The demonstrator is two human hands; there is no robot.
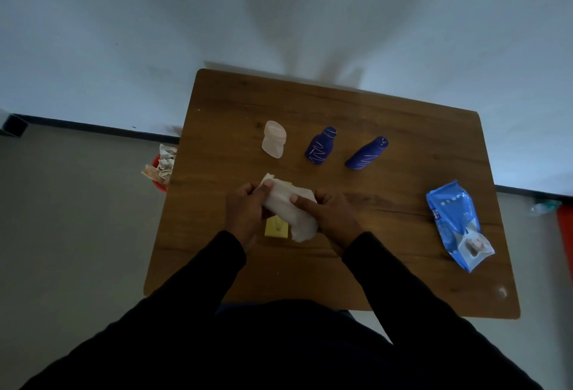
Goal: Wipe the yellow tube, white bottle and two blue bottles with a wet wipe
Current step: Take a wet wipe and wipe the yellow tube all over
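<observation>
Above the middle of the wooden table (372,265), my left hand (248,213) and my right hand (331,216) both grip a white wet wipe (288,206). The wipe is wrapped around the yellow tube (276,228); only the tube's flat lower end shows below my left hand. Farther back stand the white bottle (273,139) and two blue bottles (321,145) (367,154) in a row, untouched.
A blue pack of wet wipes (454,223) lies at the table's right side. A red bin (161,168) with crumpled used wipes stands on the floor off the left edge. A wall rises behind the table.
</observation>
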